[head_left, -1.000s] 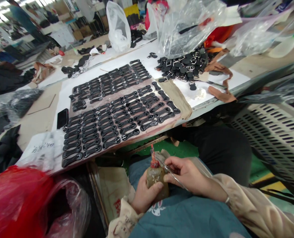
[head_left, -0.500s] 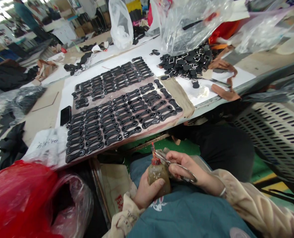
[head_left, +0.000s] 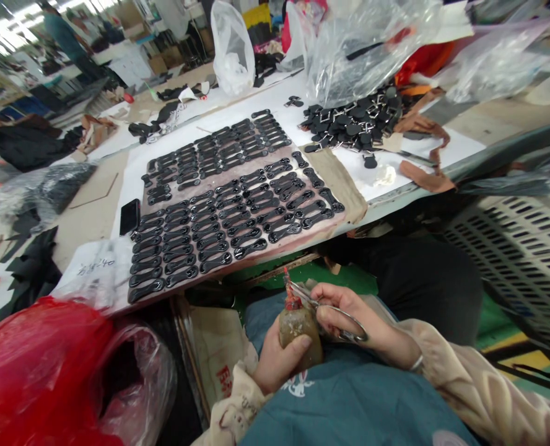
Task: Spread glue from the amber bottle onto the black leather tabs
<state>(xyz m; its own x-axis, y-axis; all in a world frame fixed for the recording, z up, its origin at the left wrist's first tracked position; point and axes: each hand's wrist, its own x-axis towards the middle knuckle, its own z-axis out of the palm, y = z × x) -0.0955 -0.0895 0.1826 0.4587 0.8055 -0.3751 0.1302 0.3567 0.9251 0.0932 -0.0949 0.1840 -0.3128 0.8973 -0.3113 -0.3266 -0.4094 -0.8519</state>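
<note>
Low in front of my lap, my left hand (head_left: 282,354) is wrapped round a murky, brownish squeeze bottle (head_left: 300,328) with a red nozzle. The bottle stands upright, its nozzle caked with residue. In my right hand (head_left: 347,313) is a pair of metal scissors (head_left: 356,328), the blades pointing up and left against the nozzle. Whether the blades are closed on the nozzle I cannot tell. Beyond, on the table, black strap pieces (head_left: 210,226) with shiny, wet-looking ends lie in rows on a stained board (head_left: 200,184).
Black tabs with metal buckles (head_left: 356,124) are heaped at the back right beside clear plastic bags (head_left: 349,56). A phone (head_left: 129,217) lies left of the board. A red plastic bag (head_left: 38,371) stands at lower left, a white slatted crate (head_left: 511,254) at right. A person (head_left: 65,40) is far back.
The view has shifted slightly, so the table and its contents sit a little further right and lower. Both hands keep their grip on the bottle and scissors, with hardly any movement.
</note>
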